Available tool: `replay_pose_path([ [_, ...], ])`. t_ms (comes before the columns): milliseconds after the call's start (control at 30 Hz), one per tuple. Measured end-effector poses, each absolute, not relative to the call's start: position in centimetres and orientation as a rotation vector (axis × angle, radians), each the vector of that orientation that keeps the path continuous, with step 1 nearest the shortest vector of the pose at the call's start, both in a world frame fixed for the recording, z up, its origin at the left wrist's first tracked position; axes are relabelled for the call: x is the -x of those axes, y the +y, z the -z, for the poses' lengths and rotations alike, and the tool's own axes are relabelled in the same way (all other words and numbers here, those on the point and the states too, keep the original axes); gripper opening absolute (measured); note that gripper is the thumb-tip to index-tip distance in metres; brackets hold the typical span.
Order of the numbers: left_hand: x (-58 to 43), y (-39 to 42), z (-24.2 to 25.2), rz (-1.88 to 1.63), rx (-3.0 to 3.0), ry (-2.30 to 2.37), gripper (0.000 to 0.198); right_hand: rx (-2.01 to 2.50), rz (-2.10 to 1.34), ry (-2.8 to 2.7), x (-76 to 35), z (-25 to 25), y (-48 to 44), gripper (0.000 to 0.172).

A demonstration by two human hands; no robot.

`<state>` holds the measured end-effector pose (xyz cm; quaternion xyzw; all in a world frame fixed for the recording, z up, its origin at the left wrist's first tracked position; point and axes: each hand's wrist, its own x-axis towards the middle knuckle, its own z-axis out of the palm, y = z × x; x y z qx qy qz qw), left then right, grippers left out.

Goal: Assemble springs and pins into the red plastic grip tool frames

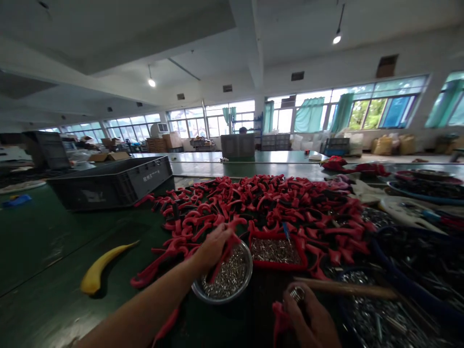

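Note:
My left hand (216,244) reaches over a round metal bowl (248,270) of small metal pins. Its fingers are closed on a red plastic clamp half (226,253), slightly blurred, that slants down across the bowl. At the lower right, my right hand (311,319) pinches a shiny coil spring (297,293) between thumb and fingers. Another red plastic piece (281,321) sits against that hand's left side; whether it is gripped there I cannot tell. Beyond both hands spreads a large heap of red and black clamp parts (261,198).
A red tray (304,263) of small metal parts stands beside the bowl. A wooden handle (348,288) lies by my right hand, near blue-rimmed baskets (384,256) of metal parts. To the left are a banana (96,273) and a grey crate (101,191) on the green table (43,256).

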<state>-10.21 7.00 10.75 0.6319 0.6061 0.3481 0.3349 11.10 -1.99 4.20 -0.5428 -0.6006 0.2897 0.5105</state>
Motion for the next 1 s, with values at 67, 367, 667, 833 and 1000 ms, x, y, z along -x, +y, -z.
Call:
replay_pose_path([
  [67, 7.1, 3.3, -9.2, -0.886, -1.443, 1.270, 0.045, 1.232, -0.670, -1.511, -10.5, -5.6, -2.2, 0.028],
  [367, 2.0, -2.3, -5.9, -1.143, -0.984, 0.933, 0.062, 1.235, -0.797, -1.346, -9.9, -5.0, -4.4, 0.025],
  [667, 2.0, -4.5, -4.5, -1.250, -1.333, 1.161, 0.046, 1.245, -0.687, -1.415, -10.1, -4.9, -5.9, 0.023],
  [833, 2.1, -5.1, -3.5, -1.232, -1.312, 1.198, 0.046, 1.274, -0.546, -1.640, -10.6, -4.1, -5.7, 0.020],
  [1000, 2.9, -5.0, -2.7, -1.088, -1.255, 1.065, 0.048, 1.325, -0.579, -1.920, -11.2, -3.4, -5.3, 0.024],
])
